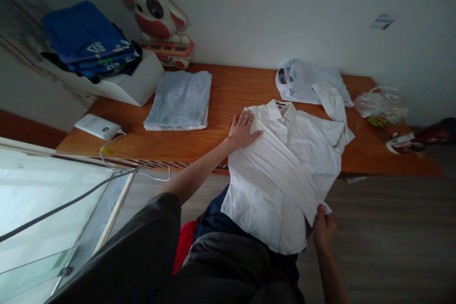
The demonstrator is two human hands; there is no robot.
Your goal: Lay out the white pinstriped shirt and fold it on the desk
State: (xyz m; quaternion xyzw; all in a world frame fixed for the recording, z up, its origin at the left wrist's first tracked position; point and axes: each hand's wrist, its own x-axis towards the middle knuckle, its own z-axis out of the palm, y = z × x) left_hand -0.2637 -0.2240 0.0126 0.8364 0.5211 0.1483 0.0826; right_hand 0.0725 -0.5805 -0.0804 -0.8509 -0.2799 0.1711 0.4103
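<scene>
A white striped button-up shirt (285,171) lies front up, its collar toward the wall and its hem hanging over the table's near edge. One sleeve crosses the front diagonally, from the left shoulder down to the lower right. My left hand (244,130) rests flat with fingers spread on that shoulder. Down at the lower right, my right hand (324,228) pinches the cuff end of the crossed sleeve. The other sleeve (333,99) lies bent out at the upper right, its end over a folded light grey-blue garment (317,80).
A folded blue-grey cloth (180,99) lies left of the shirt on the wooden table (228,85). Further left are a white power bank (98,126) with a cable, a white box (142,78) under blue clothes (89,38), and a cow toy keyboard (160,19). A plastic bag (381,107) sits right.
</scene>
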